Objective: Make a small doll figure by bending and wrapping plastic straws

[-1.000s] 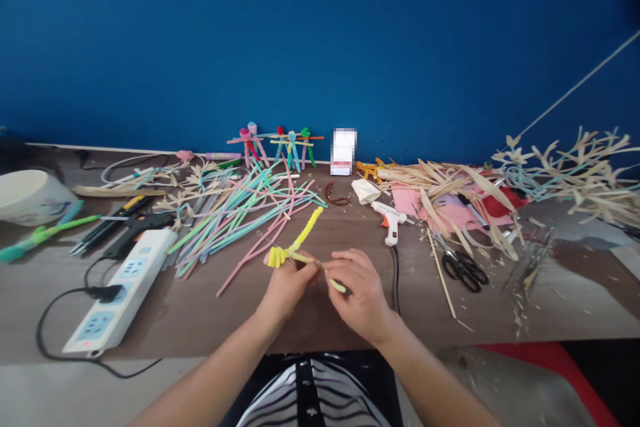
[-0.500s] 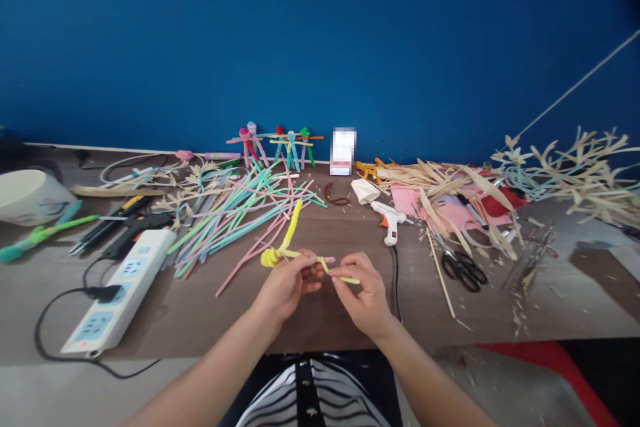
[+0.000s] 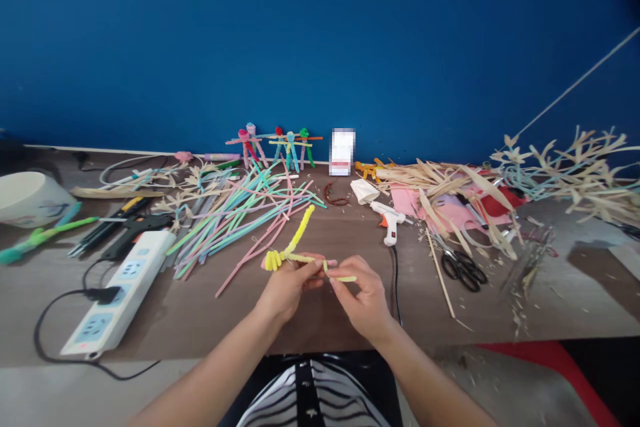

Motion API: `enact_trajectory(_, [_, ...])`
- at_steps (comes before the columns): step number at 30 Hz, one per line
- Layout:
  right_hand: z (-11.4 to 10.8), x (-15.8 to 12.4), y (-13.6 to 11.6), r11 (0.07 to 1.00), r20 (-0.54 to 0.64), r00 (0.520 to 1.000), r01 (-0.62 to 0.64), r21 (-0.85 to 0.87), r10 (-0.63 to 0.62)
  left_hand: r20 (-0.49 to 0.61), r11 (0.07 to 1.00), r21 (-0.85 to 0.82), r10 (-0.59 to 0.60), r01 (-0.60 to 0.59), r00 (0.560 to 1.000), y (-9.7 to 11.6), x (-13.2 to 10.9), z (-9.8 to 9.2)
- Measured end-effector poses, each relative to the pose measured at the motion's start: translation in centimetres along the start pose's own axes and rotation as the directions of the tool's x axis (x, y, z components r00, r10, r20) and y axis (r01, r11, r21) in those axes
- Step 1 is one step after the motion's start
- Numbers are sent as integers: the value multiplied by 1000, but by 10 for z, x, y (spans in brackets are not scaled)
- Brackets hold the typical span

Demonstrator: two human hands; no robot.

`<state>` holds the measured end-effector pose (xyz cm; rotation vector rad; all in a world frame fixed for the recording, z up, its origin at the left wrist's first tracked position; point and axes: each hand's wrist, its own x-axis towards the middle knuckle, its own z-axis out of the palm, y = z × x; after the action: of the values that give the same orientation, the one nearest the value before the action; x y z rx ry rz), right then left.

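Observation:
A yellow pipe cleaner figure (image 3: 300, 230) has a coiled lump at its left end, one long piece sticking up and a thin arm running right to a small pink tip. My left hand (image 3: 287, 287) pinches that thin arm near the pink tip. Between the thumb and finger of my right hand (image 3: 363, 293) is the loose pale-yellow end (image 3: 347, 279), which bends round the arm beside the pink tip. Both hands are just above the table, close together.
Loose coloured pipe cleaners (image 3: 240, 213) lie to the left, beside a white power strip (image 3: 120, 293). Small figures (image 3: 291, 147) stand at the back near a phone (image 3: 342, 152). A white glue gun (image 3: 393, 221) and black scissors (image 3: 464, 268) lie right.
The yellow figure has turned a little, its upright piece leaning further right and its coil showing separate loops. My hands have barely moved and keep their holds.

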<state>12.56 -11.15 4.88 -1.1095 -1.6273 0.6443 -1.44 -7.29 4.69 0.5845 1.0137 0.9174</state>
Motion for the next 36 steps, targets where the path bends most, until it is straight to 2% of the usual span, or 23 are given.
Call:
enact_trajectory(3, [1, -1, 1, 998, 9, 998, -55, 24, 55, 38, 998, -67, -5, 8, 999, 3, -1, 1])
enact_trajectory(5, [1, 0, 4, 989, 5, 991, -134, 60, 134, 57, 995, -94, -25, 30, 998, 5, -1, 0])
enact_trajectory(9, [1, 3, 14, 919, 17, 932, -361, 156, 363, 101, 991, -95, -83, 92, 991, 9, -1, -2])
enact_trajectory(12, [0, 9, 22, 841, 55, 870, -489, 234, 490, 158, 989, -16, -142, 146, 977, 12, -3, -2])
enact_trajectory(15, [-3, 17, 22, 820, 111, 852, -523, 234, 511, 171, 981, 136, -162, 140, 972, 15, -7, 0])
enact_trajectory(18, [-7, 23, 15, 880, 124, 884, -464, 104, 452, 133, 955, 291, -97, 55, 986, 14, -8, 0])
enact_trajectory(21, [-7, 24, 5, 952, 86, 950, -291, -91, 299, 95, 935, 354, -5, -29, 995, 11, -7, 1])
enact_trajectory(24, [-5, 20, -3, 966, 89, 991, -72, -247, 96, 52, 941, 331, 54, -69, 997, 9, -6, 3])
enact_trajectory(28, [-3, 12, -11, 945, 156, 985, 122, -303, -77, -29, 970, 227, 92, -83, 995, 7, -5, 3])
enact_trajectory(32, [-1, 5, -13, 956, 189, 974, 172, -236, -129, -48, 997, 34, 73, -72, 996, 5, -2, 1])
enact_trajectory(36, [0, 0, -6, 992, 98, 993, 71, -103, -60, 22, 997, -83, 12, -10, 1000, 8, -1, 0])
